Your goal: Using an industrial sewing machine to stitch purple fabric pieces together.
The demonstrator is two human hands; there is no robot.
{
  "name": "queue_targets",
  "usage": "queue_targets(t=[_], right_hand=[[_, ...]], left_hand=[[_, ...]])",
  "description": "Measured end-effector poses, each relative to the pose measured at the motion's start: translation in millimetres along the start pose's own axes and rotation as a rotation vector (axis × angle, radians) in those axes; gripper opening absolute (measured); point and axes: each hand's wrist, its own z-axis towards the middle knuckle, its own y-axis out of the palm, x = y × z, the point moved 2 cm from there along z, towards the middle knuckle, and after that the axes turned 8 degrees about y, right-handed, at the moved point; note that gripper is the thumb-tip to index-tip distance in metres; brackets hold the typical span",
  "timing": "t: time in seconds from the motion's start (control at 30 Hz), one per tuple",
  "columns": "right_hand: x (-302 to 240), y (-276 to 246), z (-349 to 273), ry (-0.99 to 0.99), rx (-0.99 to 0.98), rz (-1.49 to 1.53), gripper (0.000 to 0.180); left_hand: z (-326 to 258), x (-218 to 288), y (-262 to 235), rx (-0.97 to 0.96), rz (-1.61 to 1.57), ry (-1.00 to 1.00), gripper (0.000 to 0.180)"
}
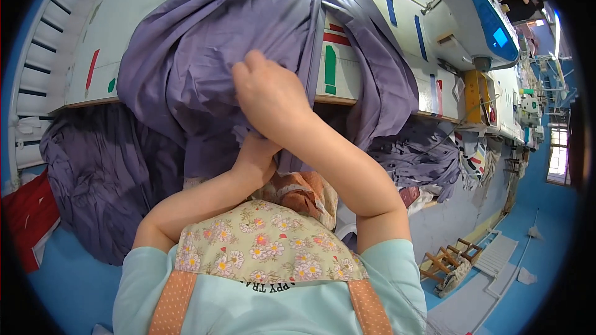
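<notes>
A large piece of purple fabric (205,56) drapes over the sewing table (347,62) and hangs down its front edge. A long seam or strip runs along it up to the sewing machine's needle area. My right hand (268,94) is raised over the fabric, its fingers curled in; whatever they hold is hidden. My left hand (259,147) lies under my right wrist, against the hanging cloth, with a small fold of purple fabric beside it. Its fingers are out of sight. The two forearms cross at the wrists.
A white and blue sewing machine (478,12) with a lit screen stands at the upper right. More purple cloth is heaped below the table at left (93,180) and right (422,155). A white slatted rail (37,68) lines the left. A wooden rack (453,260) stands lower right.
</notes>
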Motion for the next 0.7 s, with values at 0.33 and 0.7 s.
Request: queue_targets(t=[0.33,0.7], right_hand=[[-10,16,29,-0.029,0.280,0.368,0.010],[81,-30,-45,0.070,0.380,0.273,0.032]], left_hand=[[2,-7,-7,-0.057,-0.047,0.101,0.045],[-3,8,1,-0.080,0.018,0.009,0.044]])
